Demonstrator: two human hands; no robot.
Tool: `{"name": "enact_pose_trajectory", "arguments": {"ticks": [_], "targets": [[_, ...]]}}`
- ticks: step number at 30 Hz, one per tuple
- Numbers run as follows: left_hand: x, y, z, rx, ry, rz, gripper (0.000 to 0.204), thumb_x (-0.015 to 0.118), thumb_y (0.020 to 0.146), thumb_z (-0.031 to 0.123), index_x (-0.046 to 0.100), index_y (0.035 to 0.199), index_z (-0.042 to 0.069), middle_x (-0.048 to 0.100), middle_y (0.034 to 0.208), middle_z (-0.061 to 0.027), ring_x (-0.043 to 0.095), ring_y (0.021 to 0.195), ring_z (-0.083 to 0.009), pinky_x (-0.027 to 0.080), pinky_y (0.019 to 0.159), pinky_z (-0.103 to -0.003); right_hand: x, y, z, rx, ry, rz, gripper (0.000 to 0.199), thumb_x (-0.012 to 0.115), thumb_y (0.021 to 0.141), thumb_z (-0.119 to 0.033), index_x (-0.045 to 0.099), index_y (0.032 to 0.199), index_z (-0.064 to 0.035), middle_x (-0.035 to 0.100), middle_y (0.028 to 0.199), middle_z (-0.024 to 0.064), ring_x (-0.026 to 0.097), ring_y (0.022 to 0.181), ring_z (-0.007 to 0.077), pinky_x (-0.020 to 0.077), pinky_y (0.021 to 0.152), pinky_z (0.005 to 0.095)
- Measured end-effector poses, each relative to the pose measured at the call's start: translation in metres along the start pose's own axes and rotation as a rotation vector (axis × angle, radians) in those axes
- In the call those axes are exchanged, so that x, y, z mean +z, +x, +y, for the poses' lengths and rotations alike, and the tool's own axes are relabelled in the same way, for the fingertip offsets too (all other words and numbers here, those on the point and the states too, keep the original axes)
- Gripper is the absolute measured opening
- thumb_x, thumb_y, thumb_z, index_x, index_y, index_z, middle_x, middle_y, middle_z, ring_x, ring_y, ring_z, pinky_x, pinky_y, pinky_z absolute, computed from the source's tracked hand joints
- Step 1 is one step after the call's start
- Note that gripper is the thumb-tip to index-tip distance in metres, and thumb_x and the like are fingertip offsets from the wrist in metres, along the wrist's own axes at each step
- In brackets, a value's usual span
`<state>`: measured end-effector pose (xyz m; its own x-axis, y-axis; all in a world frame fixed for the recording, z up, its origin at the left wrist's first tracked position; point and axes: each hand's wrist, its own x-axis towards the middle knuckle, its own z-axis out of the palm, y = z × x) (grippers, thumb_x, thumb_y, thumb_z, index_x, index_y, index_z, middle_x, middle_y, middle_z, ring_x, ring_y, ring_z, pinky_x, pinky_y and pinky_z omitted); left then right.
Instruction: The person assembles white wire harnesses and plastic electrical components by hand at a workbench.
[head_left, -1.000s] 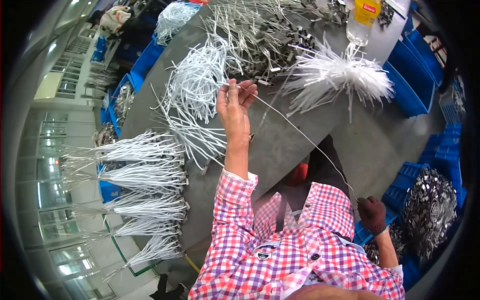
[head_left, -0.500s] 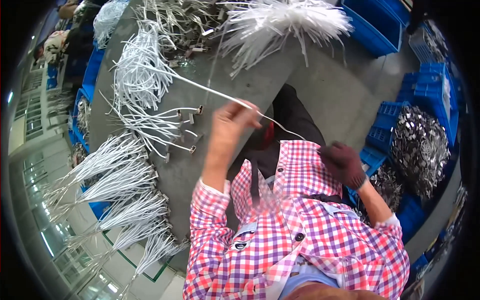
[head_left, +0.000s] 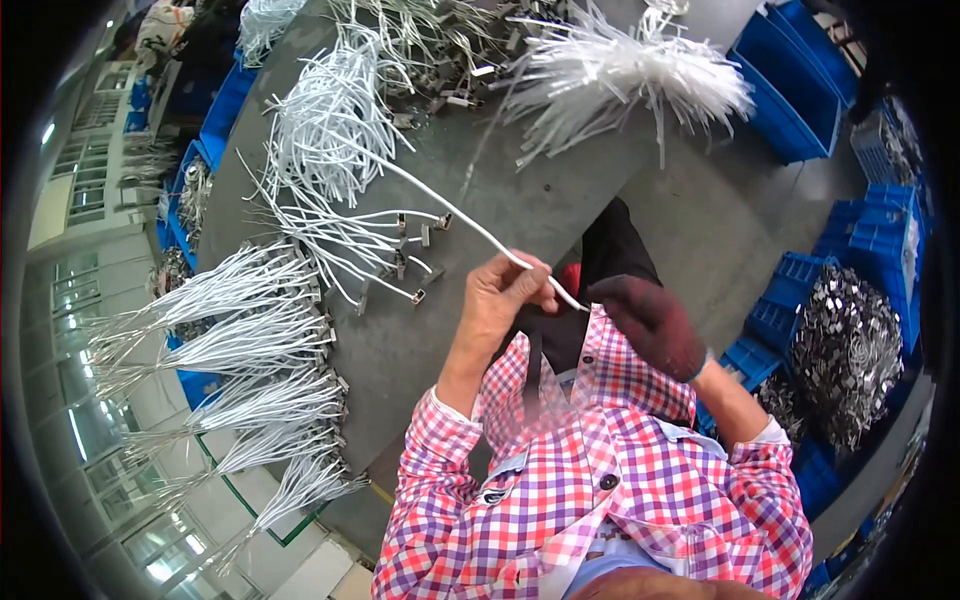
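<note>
My bare left hand [head_left: 508, 290] pinches a white cable [head_left: 450, 213] between thumb and fingers, a short way from its end. That cable runs back to a tangled bundle of white cables [head_left: 325, 125] on the grey table. My right hand [head_left: 652, 325], in a dark maroon glove, is curled closed beside the cable's free end, above my lap. Whether its fingertips grip the end or anything else is hidden. White cables with metal connectors [head_left: 410, 245] lie on the table left of my left hand.
Sorted bunches of white cables [head_left: 265, 335] line the table's left edge. A heap of clear white tubes [head_left: 620, 80] lies at the far side. Blue crates [head_left: 790, 85] stand beyond it; others at right hold piles of metal parts [head_left: 845, 360]. The grey table [head_left: 400, 340] has a curved edge.
The gloved right hand has come left, up to the cable's end near my left hand. A thin strand that stretched toward it no longer shows. The whole view has shifted slightly.
</note>
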<state>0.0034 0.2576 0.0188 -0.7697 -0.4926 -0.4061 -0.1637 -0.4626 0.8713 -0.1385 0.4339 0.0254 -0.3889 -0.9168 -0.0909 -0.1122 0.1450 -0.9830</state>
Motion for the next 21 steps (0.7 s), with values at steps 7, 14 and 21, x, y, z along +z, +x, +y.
{"name": "enact_pose_trajectory", "arguments": {"ticks": [7, 14, 21], "targets": [[-0.009, -0.026, -0.016, -0.123, -0.014, 0.133, 0.008, 0.060, 0.088, 0.007, 0.061, 0.089, 0.000, 0.064, 0.074, -0.0080, 0.063, 0.064, -0.0159, 0.054, 0.060, -0.028, 0.041, 0.038, 0.000, -0.175, -0.257, 0.031, 0.046, 0.064, 0.079, -0.015, 0.049, 0.122, -0.0102, 0.061, 0.097, 0.0124, 0.064, 0.084, 0.0303, 0.0521, 0.066, 0.0379], [-0.082, -0.019, -0.001, 0.029, 0.199, 0.494, 0.016, 0.060, 0.089, 0.015, 0.060, 0.095, 0.000, 0.062, 0.072, -0.0056, 0.061, 0.063, -0.0122, 0.049, 0.060, -0.025, 0.042, 0.118, -0.022, -0.421, -0.565, -0.111, 0.055, 0.070, 0.075, -0.031, 0.052, 0.123, -0.0079, 0.060, 0.096, 0.0153, 0.059, 0.091, 0.0336, 0.0489, 0.073, 0.0401], [-0.170, 0.009, 0.041, 0.207, 0.645, 0.898, 0.042, 0.060, 0.089, 0.017, 0.048, 0.125, 0.000, 0.055, 0.080, -0.0035, 0.048, 0.061, -0.0087, 0.043, 0.056, -0.024, -0.061, 0.313, -0.014, -0.583, -0.841, 0.456, 0.028, 0.067, 0.080, -0.019, 0.061, 0.107, -0.0137, 0.063, 0.092, 0.0125, 0.062, 0.080, 0.0308, 0.0499, 0.067, 0.0370]]}}
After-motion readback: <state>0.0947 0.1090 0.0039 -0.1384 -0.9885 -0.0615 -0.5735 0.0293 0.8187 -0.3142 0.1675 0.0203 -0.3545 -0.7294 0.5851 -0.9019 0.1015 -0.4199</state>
